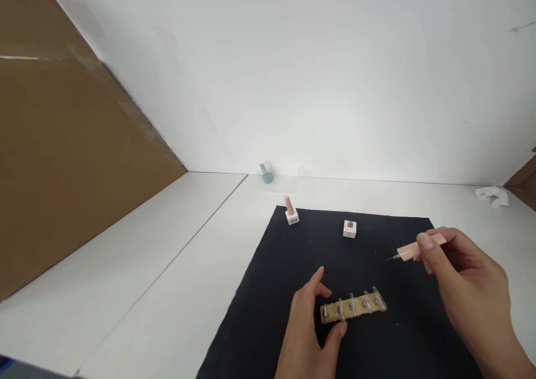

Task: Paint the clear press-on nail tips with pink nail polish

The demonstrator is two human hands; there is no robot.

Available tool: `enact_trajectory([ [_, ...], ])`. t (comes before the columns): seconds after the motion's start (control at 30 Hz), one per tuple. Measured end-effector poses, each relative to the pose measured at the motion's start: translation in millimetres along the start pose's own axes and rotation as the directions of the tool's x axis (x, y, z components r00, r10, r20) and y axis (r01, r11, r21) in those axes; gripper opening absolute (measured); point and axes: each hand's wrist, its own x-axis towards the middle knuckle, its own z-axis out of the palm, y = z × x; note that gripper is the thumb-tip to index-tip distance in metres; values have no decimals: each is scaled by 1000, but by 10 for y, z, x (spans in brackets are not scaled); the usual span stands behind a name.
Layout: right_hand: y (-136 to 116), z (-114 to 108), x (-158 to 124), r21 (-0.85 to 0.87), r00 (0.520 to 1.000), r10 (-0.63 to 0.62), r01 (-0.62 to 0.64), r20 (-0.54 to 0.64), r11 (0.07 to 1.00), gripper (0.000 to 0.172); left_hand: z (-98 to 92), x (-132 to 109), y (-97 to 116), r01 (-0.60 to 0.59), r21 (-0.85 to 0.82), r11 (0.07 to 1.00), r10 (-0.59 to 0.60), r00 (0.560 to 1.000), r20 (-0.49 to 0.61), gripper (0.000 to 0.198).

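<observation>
Between thumb and fingers, my right hand (464,278) holds a nail polish brush (411,250) by its pink cap, bristles pointing left over the black cloth. My left hand (312,329) has its thumb and fingers spread around the left end of a tan strip (347,310). The thumb is at the strip's near edge; whether it presses on it I cannot tell. Several clear false nail tips stand in a row on the strip. Behind it sits an uncapped white nail polish bottle (349,229).
A second white bottle with a pink cap (292,211) stands at the cloth's far left corner. A teal nail polish bottle (267,174) is by the white wall. Crumpled white tissue (492,195) lies at the far right. The black cloth (268,289) covers part of the white table.
</observation>
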Motion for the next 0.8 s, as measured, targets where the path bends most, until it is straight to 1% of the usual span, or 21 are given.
enact_trajectory([
  [0.1, -22, -8, -6, 0, 1000, 22, -22, 5, 1000, 31, -82, -19, -59, 13, 16, 1000, -13, 1000, -27, 74],
  [0.2, -50, -14, -13, -16, 999, 34, -33, 19, 999, 30, -187, -23, -150, 14, 48, 999, -13, 1000, -12, 68],
  [0.27, -60, -15, -14, 0, 1000, 7, -7, 23, 1000, 29, -249, -6, -191, 6, 91, 996, -7, 1000, 10, 58],
  [0.4, -40, -7, -3, 32, 1000, -22, 21, 21, 999, 28, -307, 54, -193, -11, 162, 987, 4, 999, 43, 29],
  [0.47, -16, -5, 9, 37, 1000, -24, 23, 18, 999, 29, -299, 73, -178, -27, 172, 985, 17, 998, 59, 24],
  [0.53, 7, -7, 21, 48, 999, -40, 39, 19, 998, 31, -270, 78, -163, -37, 188, 981, 24, 997, 68, 26],
  [0.63, 27, -15, 34, 66, 998, -58, 55, 34, 996, 31, -201, 75, -132, -22, 200, 979, 6, 997, 80, 40],
  [0.73, 28, -20, 36, 76, 998, -47, 44, 47, 996, 31, -128, 86, -90, 1, 163, 987, -16, 996, 92, 55],
  [0.8, 27, -18, 35, 74, 999, -28, 25, 42, 997, 32, -82, 98, -69, 2, 127, 992, -15, 995, 102, 59],
])
